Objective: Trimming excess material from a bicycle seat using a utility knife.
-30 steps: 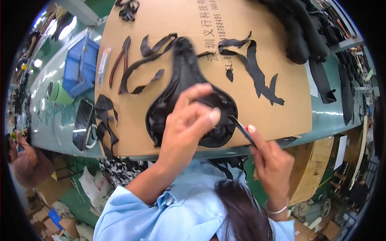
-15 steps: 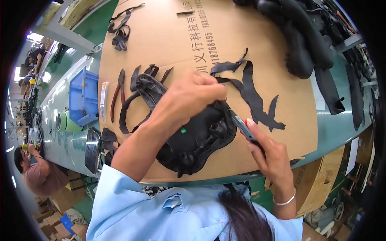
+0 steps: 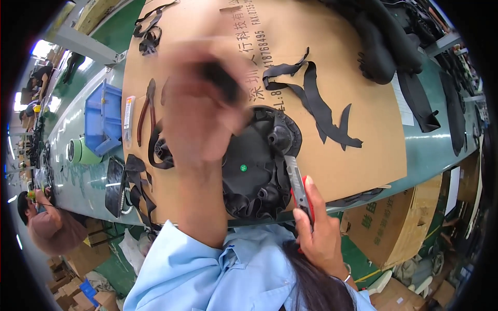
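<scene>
One black saddle (image 3: 251, 155) — partly under left hand (image 3: 202, 98), beside knife (image 3: 297, 181)

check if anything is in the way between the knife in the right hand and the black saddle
Nothing visible is: the right hand holds the knife with its tip at the edge of the black saddle. The blurred left hand is left of the knife, not between.

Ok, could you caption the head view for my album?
Right hand with a utility knife by a black bicycle saddle on cardboard; left hand blurred.
</scene>
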